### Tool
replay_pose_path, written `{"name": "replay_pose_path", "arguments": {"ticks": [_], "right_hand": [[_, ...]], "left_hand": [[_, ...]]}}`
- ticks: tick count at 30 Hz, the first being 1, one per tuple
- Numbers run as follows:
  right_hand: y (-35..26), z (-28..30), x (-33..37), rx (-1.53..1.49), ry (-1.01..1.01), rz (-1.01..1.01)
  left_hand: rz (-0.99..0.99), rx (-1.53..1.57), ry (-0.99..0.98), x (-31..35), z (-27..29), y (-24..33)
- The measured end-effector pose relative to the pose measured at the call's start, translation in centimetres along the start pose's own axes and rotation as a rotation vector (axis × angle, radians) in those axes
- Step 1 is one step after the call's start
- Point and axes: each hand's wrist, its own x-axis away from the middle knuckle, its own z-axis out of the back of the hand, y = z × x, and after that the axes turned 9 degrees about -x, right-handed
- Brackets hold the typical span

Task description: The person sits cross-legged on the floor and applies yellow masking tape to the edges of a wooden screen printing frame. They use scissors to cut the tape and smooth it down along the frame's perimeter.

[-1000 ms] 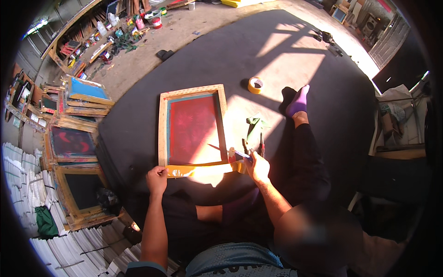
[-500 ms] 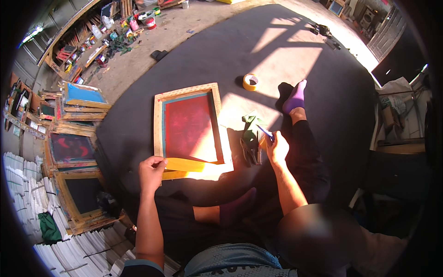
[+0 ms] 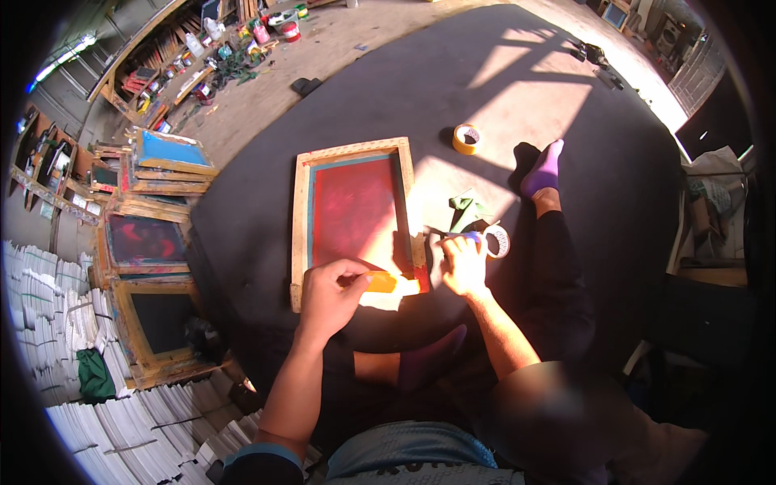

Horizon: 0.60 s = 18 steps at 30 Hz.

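Observation:
My left hand (image 3: pixel 331 295) pinches a strip of yellow tape (image 3: pixel 380 282) over the near end of a wooden-framed printing screen (image 3: pixel 300 218). The screen's red mesh (image 3: pixel 349 202) is partly sunlit. The strip's other end reaches the frame's near right corner. Just right of that corner, my right hand (image 3: pixel 465 267) is closed on a slim blue-purple tool, mostly hidden by the fingers. Beside those fingers is a tape roll (image 3: pixel 507 242) with a pale core. A green cloth (image 3: pixel 464 212) lies just beyond. Farther off, a yellow tape roll (image 3: pixel 466 138) rests on the dark surface.
My purple-socked foot (image 3: pixel 544 175) rests on the dark surface (image 3: pixel 267 153) at the right. Framed screens (image 3: pixel 171 151) are stacked along the left edge, with paper bundles (image 3: pixel 48 331) nearer. Paint pots and bottles (image 3: pixel 259 34) sit on the floor at the far left.
My left hand has moved right with the tape strip, which now spans a shorter stretch. My right hand has moved left toward the screen's near right corner. The view has shifted slightly.

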Motion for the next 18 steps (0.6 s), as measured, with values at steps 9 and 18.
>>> {"name": "replay_pose_path", "arguments": {"ticks": [9,18], "right_hand": [[-1.9,-3.6,-0.5,-0.126,-0.381,0.307],[-0.4,0.3,-0.5,-0.276,-0.33,0.21]], "left_hand": [[-0.099,-0.079,-0.113,-0.5,-1.8,4.6],[-0.17,0.039,-0.089,0.5,-1.6,5.7]]}}
